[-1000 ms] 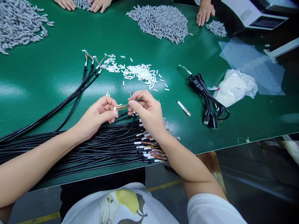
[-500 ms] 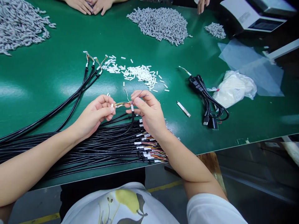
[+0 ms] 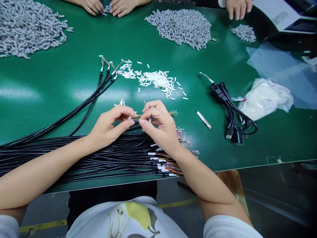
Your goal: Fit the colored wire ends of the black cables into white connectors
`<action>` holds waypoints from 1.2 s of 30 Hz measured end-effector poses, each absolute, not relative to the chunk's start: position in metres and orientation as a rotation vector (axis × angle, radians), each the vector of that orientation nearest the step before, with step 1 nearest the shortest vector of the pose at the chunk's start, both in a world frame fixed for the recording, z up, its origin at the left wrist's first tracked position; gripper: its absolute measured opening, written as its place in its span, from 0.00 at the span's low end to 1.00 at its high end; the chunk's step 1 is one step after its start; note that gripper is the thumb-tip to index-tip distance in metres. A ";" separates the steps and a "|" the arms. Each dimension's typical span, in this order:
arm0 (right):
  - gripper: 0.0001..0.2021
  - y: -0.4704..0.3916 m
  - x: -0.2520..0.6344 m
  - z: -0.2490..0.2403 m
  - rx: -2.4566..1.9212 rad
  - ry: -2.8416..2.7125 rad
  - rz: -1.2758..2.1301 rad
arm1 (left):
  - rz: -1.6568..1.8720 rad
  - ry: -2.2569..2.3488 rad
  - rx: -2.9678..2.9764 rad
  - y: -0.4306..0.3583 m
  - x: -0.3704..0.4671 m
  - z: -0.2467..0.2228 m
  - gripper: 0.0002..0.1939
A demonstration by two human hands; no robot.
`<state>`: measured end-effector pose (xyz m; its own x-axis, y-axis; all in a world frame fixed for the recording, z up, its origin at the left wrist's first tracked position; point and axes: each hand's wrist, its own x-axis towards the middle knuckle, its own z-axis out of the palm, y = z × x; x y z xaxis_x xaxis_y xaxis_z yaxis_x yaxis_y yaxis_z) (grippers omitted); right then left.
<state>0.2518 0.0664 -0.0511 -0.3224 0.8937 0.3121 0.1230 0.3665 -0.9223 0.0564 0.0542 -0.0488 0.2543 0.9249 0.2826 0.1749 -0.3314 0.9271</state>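
My left hand [image 3: 112,124] pinches a small white connector [image 3: 130,117] from which thin coloured wires [image 3: 136,117] run to the right. Fingertips of my right hand [image 3: 160,127] are closed on those wires, close to my left fingertips. A purple wire [image 3: 156,115] and another thin loose wire stick out among my right fingers. The end of the black cable they belong to is mostly hidden behind my right hand. Under both hands lies a bundle of black cables [image 3: 99,158], with white sleeves and stripped coloured wire ends at its right side.
Small white tubes [image 3: 158,79] are scattered ahead. Several black cables with white plugs [image 3: 109,71] lie left. A white-handled tool [image 3: 203,119], a coiled USB cable [image 3: 224,99] and a plastic bag [image 3: 266,97] are right. Other people's hands [image 3: 123,6] are near grey-part piles [image 3: 180,28].
My hands have come closer together, my right fingers now pinching the wires nearer the connector. The whole view has shifted slightly. At the far right, another person's hand shows more fully.
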 end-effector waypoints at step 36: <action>0.05 0.060 0.243 -0.054 -0.961 -1.809 0.592 | 0.902 0.784 0.951 0.062 0.061 -0.048 0.13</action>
